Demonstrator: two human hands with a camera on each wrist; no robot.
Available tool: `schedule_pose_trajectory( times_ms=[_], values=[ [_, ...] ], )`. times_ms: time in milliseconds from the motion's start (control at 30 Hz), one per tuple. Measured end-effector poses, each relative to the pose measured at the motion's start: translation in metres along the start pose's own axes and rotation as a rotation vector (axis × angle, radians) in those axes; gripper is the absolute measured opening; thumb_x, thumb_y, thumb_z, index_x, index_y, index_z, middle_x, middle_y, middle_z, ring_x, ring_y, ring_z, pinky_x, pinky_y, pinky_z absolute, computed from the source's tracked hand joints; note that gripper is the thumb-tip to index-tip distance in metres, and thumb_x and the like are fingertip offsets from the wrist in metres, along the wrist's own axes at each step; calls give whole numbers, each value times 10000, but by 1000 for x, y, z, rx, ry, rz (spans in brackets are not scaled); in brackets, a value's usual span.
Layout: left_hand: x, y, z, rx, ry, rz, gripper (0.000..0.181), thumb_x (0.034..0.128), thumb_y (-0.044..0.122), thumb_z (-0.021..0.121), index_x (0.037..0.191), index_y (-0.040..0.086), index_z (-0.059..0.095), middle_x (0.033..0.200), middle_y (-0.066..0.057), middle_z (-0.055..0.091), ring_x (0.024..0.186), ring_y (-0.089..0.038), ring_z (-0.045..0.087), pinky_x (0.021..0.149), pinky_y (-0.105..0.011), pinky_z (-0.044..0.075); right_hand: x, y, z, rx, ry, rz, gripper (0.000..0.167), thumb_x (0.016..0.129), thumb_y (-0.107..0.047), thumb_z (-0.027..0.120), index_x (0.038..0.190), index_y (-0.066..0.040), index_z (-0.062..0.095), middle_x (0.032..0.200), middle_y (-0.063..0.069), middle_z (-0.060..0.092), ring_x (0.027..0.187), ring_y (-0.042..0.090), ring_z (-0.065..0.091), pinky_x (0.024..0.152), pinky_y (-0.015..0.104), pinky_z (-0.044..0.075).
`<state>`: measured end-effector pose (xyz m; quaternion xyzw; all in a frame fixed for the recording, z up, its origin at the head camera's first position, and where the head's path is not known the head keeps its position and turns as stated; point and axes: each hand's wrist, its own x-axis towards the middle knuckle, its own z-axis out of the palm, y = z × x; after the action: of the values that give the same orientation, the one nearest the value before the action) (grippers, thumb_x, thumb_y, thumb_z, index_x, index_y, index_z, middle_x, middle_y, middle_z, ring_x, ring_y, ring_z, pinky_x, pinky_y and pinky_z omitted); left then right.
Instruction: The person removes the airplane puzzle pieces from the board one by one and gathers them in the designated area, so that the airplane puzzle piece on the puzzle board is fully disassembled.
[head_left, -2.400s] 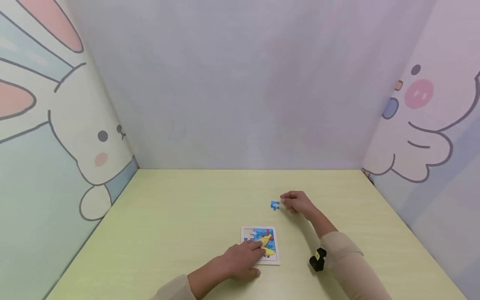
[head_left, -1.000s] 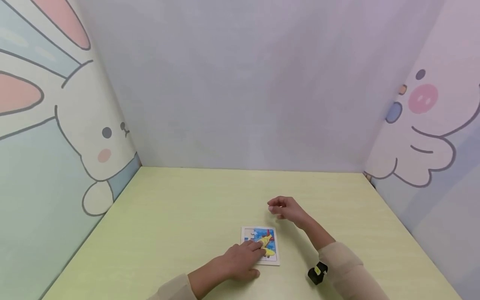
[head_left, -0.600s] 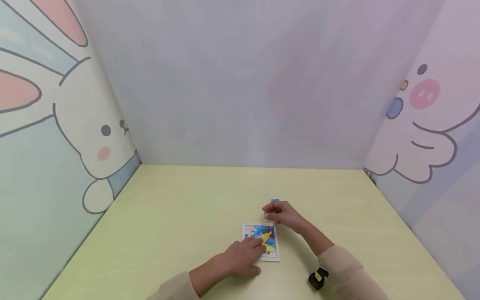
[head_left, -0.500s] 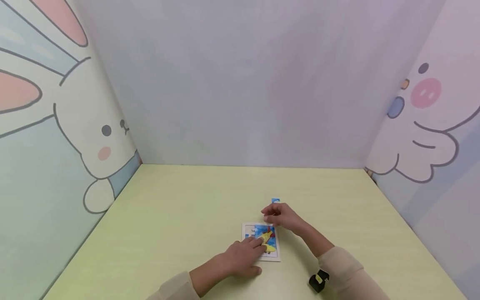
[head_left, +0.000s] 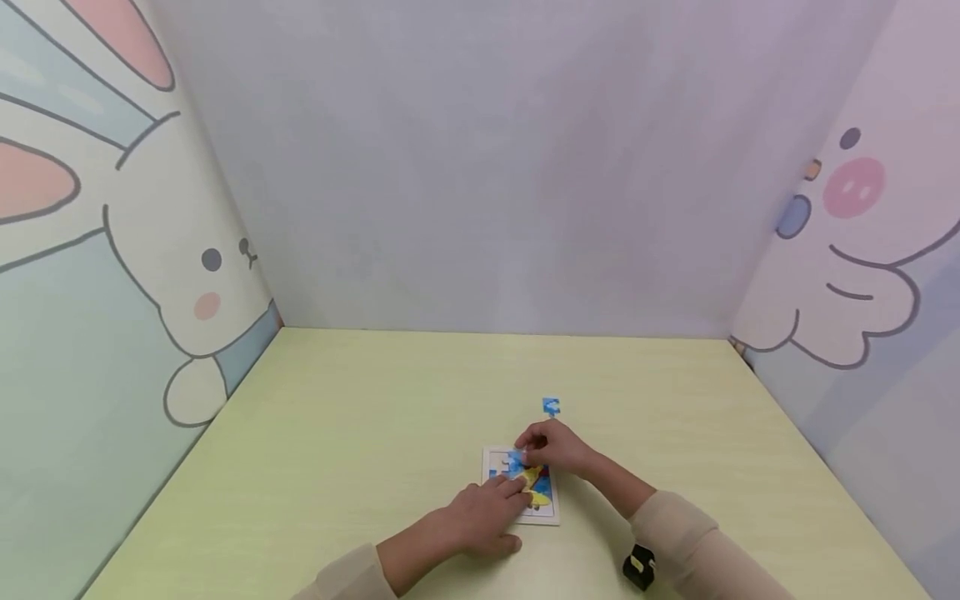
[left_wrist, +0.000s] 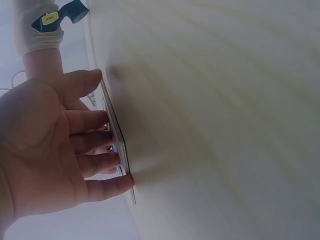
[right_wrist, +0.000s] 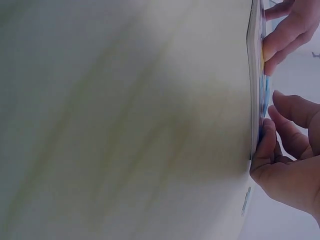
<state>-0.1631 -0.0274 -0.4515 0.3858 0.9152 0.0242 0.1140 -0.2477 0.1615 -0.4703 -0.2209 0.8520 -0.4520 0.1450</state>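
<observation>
One jigsaw puzzle, with a yellow aeroplane on blue, lies in a white frame near the middle of the pale yellow surface. At the frame's far left, a pale patch with a notched edge appears unfilled.

Left hand: fingers extended and resting on the near left part of the puzzle, thumb spread off to the near side. Its position has not altered across the recent views; the frame looks steadied by it.

Right hand: changed. It was by the loose blue piece and has since come back towards the person — it now sits over the far right corner of the frame, fingers bent. State of this grip: thumb and forefinger are close to the blue part of the puzzle, but whether they pinch a piece cannot be told from either the head or the right wrist view.

The loose blue piece remains on the surface beyond the frame, uncovered and apart from the right hand. Assessment: attention has probably passed from that piece to the puzzle's far edge — fitting or adjusting there is likely in hand, with assembly incomplete.
</observation>
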Motion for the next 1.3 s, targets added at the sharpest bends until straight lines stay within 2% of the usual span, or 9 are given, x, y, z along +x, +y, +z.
schedule_pose_trajectory(
  times_ms=[300, 633, 1033, 1167, 1300],
  values=[
    [0, -1, 1, 2, 3, 8, 550, 855, 440, 621, 1325, 185, 493, 1414, 26, 384, 1279, -205, 365, 825, -427, 466, 1, -2, 4, -31, 14, 71, 46, 819, -35, 692, 863, -39, 676, 706, -2, 565, 639, 142, 517, 582, 268, 449],
    [0, 1, -1, -1, -17, -2, 559, 857, 444, 622, 1334, 187, 487, 1423, 32, 372, 1285, -202, 358, 841, -431, 460, 1, -1, 6, -4, 39, 81, 42, 821, -33, 688, 845, -39, 654, 715, 9, 570, 629, 149, 533, 584, 274, 466],
    [-1, 2, -3, 1, -6, 7, 554, 854, 436, 624, 1328, 180, 494, 1416, 19, 384, 1275, -210, 370, 832, -418, 466, 0, -5, 8, 38, 64, 86, 59, 823, 0, 668, 844, -4, 613, 730, 21, 574, 641, 156, 542, 604, 276, 481],
    [-1, 3, -4, -1, -13, -1, 549, 852, 439, 626, 1321, 182, 501, 1408, 24, 391, 1269, -195, 373, 829, -416, 466, -1, -7, 8, 0, 55, 74, 71, 826, 0, 663, 838, -21, 596, 718, 20, 556, 624, 151, 534, 575, 272, 471],
    [0, 3, -4, -6, -15, -5, 546, 848, 436, 633, 1315, 182, 507, 1402, 32, 394, 1265, -181, 372, 820, -418, 468, 2, -11, 6, -104, 18, 48, 104, 841, -13, 650, 828, -65, 561, 710, 11, 529, 615, 142, 519, 548, 257, 449]
  ],
)
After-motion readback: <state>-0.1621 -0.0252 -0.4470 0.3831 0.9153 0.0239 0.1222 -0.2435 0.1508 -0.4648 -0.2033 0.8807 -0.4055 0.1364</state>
